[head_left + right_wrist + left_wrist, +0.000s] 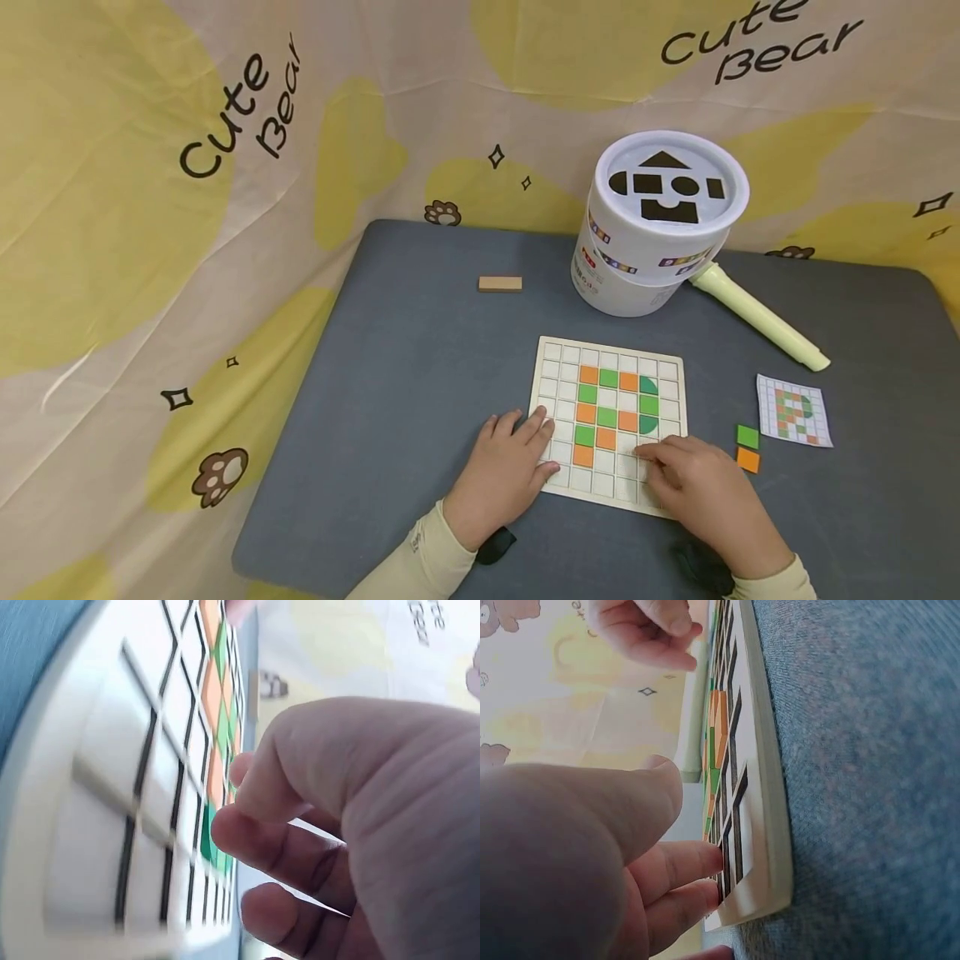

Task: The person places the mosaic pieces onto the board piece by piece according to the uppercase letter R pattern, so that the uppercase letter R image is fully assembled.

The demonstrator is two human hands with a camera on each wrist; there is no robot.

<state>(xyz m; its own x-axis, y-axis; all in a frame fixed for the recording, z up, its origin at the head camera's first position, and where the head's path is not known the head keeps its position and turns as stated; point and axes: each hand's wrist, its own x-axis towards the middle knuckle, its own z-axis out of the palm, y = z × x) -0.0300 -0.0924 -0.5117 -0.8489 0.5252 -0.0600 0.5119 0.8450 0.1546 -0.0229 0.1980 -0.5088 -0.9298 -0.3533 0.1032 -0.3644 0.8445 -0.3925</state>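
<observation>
A pale square grid board (562, 479) lies on the dark table, with orange and green tiles and rounded dark-green pieces (648, 425) set in some cells. My left hand (504, 471) rests at the board's left edge; in the left wrist view its fingertips (709, 859) touch the grid. Over the board's lower right is my right hand (701, 496), its fingers loosely bent. No piece shows between its thumb and fingers in the right wrist view. Right of that hand lie a loose green tile (747, 437) and a loose orange tile (747, 459).
A small printed pattern card (795, 412) lies beside the loose tiles. Behind the board stands a white bucket (630, 275) with shaped holes in its lid, and a pale yellow-green rod (765, 318) lies to its right. A wooden block (500, 284) sits farther left.
</observation>
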